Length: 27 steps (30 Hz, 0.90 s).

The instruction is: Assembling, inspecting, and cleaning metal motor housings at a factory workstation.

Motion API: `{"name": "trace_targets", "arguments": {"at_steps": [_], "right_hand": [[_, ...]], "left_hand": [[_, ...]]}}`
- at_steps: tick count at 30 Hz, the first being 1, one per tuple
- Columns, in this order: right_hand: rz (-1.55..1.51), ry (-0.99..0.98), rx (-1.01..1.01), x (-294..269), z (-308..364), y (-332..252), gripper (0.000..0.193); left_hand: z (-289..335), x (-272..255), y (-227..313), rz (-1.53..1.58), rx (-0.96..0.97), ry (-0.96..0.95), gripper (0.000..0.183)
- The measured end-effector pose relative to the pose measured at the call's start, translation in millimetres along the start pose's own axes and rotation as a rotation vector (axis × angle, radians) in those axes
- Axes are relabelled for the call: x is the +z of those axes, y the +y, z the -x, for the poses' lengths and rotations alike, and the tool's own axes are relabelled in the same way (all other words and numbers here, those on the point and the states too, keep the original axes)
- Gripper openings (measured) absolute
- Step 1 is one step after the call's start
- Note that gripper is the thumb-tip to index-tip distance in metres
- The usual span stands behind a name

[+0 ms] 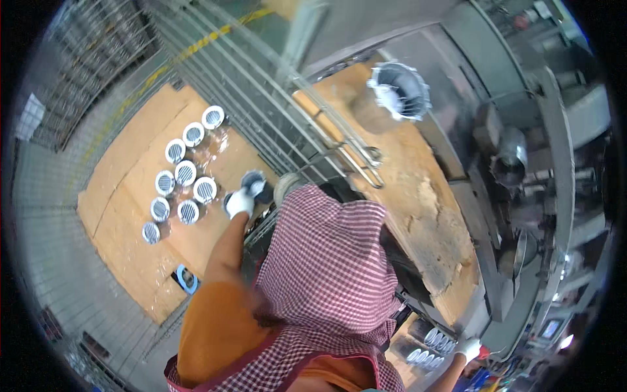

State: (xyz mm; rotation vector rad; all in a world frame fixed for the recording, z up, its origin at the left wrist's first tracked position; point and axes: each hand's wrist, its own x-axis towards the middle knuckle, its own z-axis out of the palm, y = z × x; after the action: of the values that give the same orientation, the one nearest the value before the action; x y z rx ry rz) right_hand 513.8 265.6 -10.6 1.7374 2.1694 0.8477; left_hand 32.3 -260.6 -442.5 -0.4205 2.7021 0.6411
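Over the cardboard [124, 202], left hand [240, 203], grip on grey cylindrical part [263, 190]; right hand [468, 348] beside red object [484, 353], grip unclear.

Left hand [240, 204]: the gloved fingers are blurred; whether the grey cup-shaped part [258, 187] is gripped or only touched cannot be told.
Cup-shaped part: its near side is partly covered by the white glove.
Right hand [468, 349]: shown too small for its fingers to be made out; the red object [483, 353] beside it cannot be identified.
Right forearm [450, 375]: cut off by the bottom edge.
Checked apron [326, 261]: also cut off by the bottom edge.
Stacked rack contents [98, 59], upper left: blurred, and cut off by the dark round rim.
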Motion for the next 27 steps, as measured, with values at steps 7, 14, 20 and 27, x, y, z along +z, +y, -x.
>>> {"name": "trace_targets", "arguments": {"at_steps": [7,14,20,27], "right_hand": [[0.029,0.267,-0.143,36,6,15,0.036],[-0.362,0.249,-0.129,4,-13,13,0.030],[-0.662,0.433,0.090,35,-26,-1,0.032],[-0.735,0.562,0.116,38,-25,-6,0.037]], "left_hand": [[55,-113,0,0.171,0.142,0.303,0.017],[162,-306,76,0.000,0.661,0.571,0.011],[246,-421,194,-0.063,1.237,0.678,0.014],[268,-427,333,0.167,1.245,0.276,0.028]]}}
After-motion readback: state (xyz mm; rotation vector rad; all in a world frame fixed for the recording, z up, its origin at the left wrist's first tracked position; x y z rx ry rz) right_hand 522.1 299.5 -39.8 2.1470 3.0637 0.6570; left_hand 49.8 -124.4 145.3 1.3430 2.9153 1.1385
